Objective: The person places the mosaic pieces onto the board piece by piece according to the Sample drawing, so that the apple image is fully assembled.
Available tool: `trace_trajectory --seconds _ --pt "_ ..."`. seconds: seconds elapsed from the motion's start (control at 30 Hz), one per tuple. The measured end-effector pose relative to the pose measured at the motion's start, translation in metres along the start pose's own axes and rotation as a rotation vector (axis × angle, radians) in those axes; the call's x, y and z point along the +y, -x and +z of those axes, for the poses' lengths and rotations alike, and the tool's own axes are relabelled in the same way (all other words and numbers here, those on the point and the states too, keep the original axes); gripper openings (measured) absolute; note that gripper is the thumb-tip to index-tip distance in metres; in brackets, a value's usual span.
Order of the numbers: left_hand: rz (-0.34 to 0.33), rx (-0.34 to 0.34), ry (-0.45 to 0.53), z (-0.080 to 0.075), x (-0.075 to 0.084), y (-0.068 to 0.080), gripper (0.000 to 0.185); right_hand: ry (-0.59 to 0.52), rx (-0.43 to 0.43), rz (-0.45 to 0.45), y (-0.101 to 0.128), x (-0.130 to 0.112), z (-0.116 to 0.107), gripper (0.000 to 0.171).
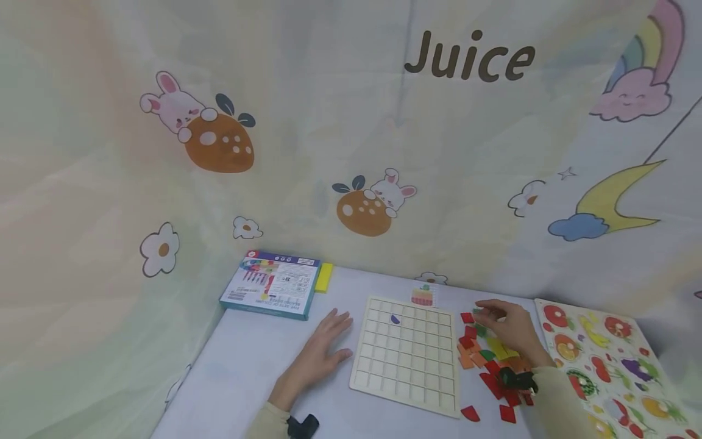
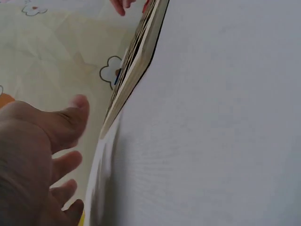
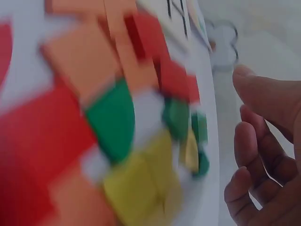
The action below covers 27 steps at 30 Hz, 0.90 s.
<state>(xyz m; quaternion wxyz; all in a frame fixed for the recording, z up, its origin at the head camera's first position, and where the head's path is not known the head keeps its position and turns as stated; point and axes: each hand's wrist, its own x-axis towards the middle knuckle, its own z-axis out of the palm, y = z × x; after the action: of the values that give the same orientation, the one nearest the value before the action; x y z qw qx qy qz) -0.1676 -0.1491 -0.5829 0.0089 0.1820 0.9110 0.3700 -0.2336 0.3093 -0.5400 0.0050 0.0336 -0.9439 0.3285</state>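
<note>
On a white counter (image 1: 247,372), the left hand (image 1: 318,356) lies flat, fingers released, just left of a pale grid board (image 1: 408,353). The right hand (image 1: 507,329) hovers over a pile of coloured tiles (image 1: 488,360) just right of the board; whether its grip pinches a green tile is unclear. A fruit puzzle (image 1: 603,360) lies farther right, a box (image 1: 271,283) at the back left.

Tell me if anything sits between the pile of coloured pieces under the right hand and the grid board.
Nothing visible does. The right hand is over the pile of coloured pieces, which lies right beside the grid board. Only bare table separates them; the left hand rests flat on the board's other side.
</note>
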Motion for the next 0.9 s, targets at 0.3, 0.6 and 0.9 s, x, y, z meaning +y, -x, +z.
trace_trajectory --seconds 0.3,0.6,0.9 --pt "0.02 -0.123 -0.216 0.008 -0.008 -0.008 0.071 -0.024 -0.054 0.13 0.008 0.049 -0.028 0.051" --pt "0.045 -0.097 -0.285 0.015 -0.014 -0.004 0.067 -0.058 -0.131 0.12 0.012 0.055 -0.023 0.054" --pt "0.058 -0.099 -0.28 0.016 -0.011 -0.004 0.066 -0.024 -0.125 0.118 0.007 0.046 -0.018 0.056"
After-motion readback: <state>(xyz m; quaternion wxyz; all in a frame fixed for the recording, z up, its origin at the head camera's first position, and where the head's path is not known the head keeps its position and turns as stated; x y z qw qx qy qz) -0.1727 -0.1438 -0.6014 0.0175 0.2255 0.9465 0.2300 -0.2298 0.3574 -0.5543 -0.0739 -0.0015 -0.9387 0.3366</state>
